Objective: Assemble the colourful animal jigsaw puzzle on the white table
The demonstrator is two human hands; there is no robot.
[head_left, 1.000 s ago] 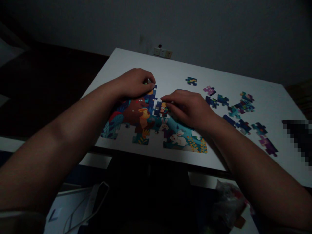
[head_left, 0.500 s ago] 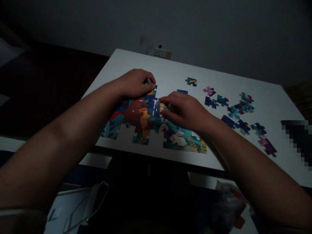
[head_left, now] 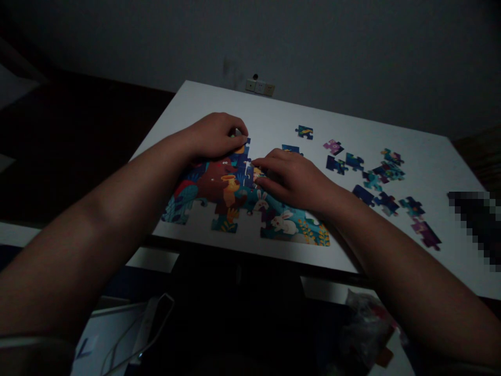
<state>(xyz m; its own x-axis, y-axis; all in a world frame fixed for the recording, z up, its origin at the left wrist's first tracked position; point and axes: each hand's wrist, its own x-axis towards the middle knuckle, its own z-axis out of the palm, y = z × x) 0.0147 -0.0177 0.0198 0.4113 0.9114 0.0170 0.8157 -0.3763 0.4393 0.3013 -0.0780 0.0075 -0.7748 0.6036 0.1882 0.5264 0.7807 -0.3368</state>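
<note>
A partly assembled jigsaw puzzle lies near the table's front edge, showing a brown bear and white rabbits, with gaps along its lower side. My left hand rests on its upper left part, fingers curled and thumb against the upper edge. My right hand is over the middle, thumb and forefinger at a puzzle piece with dark blue and white on it. That piece lies flat among its neighbours. The right palm hides part of the puzzle beneath it.
Several loose puzzle pieces are scattered on the right of the white table. A single loose piece lies farther back. A dark pixelated object is at the right edge. Wall sockets sit behind the table.
The puzzle piece under my right fingers looked slightly tilted before and now lies flatter, in line with the pieces around it. My left hand has stayed in place. The view has shifted slightly.
</note>
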